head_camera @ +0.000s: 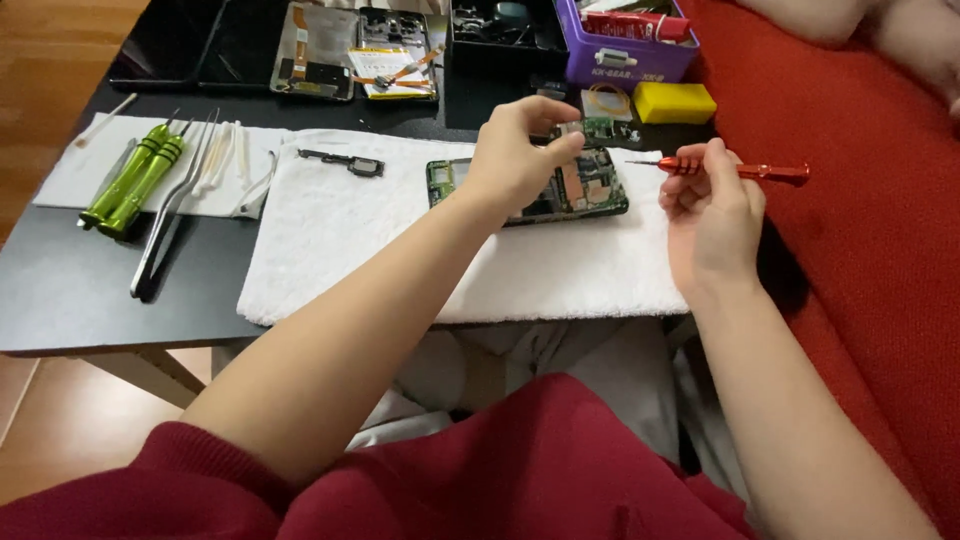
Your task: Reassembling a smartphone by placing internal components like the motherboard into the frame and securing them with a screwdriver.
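An opened phone with its green circuit boards bare lies on a white towel. My left hand hovers over the phone's upper part and pinches a small green circuit board between thumb and fingers. To the right of the phone, my right hand holds a red screwdriver level, its tip pointing left toward the phone. A small black part lies on the towel to the left.
Two green-handled tools, tweezers and white picks lie on a cloth at the left. Behind stand a disassembled phone back, a purple box, a yellow block. A red sofa lies at right.
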